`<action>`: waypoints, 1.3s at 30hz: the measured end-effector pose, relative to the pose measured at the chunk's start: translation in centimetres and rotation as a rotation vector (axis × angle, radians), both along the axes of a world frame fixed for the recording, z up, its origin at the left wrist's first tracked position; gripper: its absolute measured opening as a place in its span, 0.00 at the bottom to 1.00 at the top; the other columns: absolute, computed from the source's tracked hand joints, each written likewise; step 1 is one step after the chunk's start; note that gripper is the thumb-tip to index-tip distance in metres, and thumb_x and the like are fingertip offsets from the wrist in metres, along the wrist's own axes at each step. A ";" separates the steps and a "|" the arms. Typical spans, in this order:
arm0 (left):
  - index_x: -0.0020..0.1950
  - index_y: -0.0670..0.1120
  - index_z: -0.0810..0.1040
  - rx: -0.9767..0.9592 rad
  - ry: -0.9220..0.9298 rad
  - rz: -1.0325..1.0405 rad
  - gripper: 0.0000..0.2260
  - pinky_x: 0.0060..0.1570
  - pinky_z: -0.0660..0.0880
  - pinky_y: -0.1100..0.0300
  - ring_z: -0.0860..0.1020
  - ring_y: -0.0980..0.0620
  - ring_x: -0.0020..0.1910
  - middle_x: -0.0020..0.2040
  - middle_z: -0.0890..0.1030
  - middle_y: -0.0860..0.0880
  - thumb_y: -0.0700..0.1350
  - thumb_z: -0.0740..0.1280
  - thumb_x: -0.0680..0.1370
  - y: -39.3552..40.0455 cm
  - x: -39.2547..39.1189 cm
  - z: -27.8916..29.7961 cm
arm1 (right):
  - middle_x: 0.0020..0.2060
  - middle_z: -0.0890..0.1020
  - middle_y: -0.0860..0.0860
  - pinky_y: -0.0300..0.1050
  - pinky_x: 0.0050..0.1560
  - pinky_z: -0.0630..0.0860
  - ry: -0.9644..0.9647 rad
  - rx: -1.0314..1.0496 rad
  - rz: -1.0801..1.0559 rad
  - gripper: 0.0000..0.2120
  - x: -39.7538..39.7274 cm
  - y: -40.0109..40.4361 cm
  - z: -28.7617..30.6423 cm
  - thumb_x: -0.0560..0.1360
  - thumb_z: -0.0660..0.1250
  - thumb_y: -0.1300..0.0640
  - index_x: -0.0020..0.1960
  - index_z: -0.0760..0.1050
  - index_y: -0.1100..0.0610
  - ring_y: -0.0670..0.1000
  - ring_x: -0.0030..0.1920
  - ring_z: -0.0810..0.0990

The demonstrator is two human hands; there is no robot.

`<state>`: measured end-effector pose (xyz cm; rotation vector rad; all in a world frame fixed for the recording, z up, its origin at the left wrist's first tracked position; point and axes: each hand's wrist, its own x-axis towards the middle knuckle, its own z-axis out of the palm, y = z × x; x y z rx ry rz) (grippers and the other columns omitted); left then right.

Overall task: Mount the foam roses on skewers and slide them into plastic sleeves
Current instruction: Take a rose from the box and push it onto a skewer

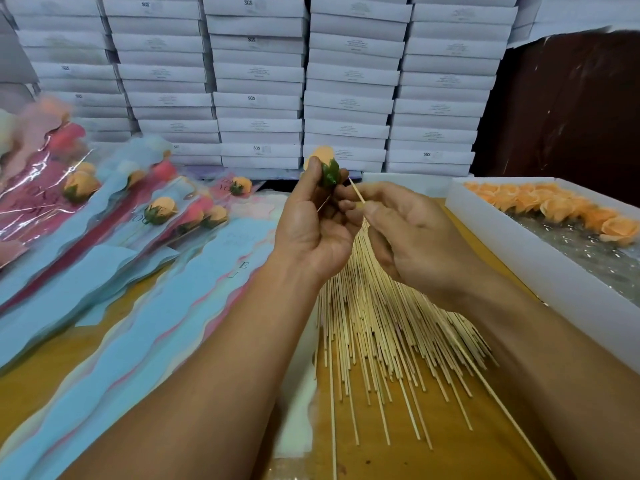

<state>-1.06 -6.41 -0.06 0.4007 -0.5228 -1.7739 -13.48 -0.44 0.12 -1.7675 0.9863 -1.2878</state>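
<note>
My left hand (317,220) grips an orange foam rose (323,164) with a green base, held up above the table's middle. My right hand (398,230) pinches a thin wooden skewer (356,192) whose tip sits just right of the rose's green base, apart from it. The skewer's long shaft runs down to the lower right under my right forearm. Below both hands lies a fanned pile of skewers (377,327). Blue plastic sleeves (166,327) lie spread at the left.
A white box (512,251) of loose orange roses (554,206) stands at the right. Finished sleeved roses (156,209) lie in a heap at the back left. Stacked white cartons (259,81) form a wall behind the wooden table (433,455).
</note>
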 end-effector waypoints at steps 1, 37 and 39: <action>0.41 0.39 0.82 -0.003 -0.002 -0.004 0.16 0.39 0.71 0.65 0.73 0.55 0.33 0.37 0.78 0.47 0.52 0.69 0.79 0.1 -0.1 0.0 | 0.20 0.71 0.42 0.35 0.22 0.63 0.016 -0.024 0.002 0.15 0.0 0.1 0.1 0.85 0.54 0.63 0.67 0.73 0.55 0.42 0.20 0.64; 0.48 0.42 0.80 -0.066 -0.007 0.081 0.07 0.49 0.67 0.60 0.70 0.54 0.38 0.42 0.78 0.47 0.45 0.68 0.78 0.8 -0.7 0.2 | 0.20 0.68 0.49 0.41 0.24 0.64 0.086 -0.056 -0.006 0.19 -0.1 0.3 0.2 0.85 0.57 0.61 0.69 0.69 0.40 0.44 0.20 0.65; 0.47 0.42 0.80 -0.070 -0.013 0.090 0.06 0.49 0.67 0.60 0.70 0.54 0.38 0.42 0.79 0.46 0.45 0.69 0.78 0.8 -0.6 0.3 | 0.20 0.68 0.49 0.39 0.24 0.64 0.082 -0.055 -0.004 0.19 -0.1 0.2 0.1 0.85 0.57 0.60 0.69 0.69 0.39 0.43 0.21 0.65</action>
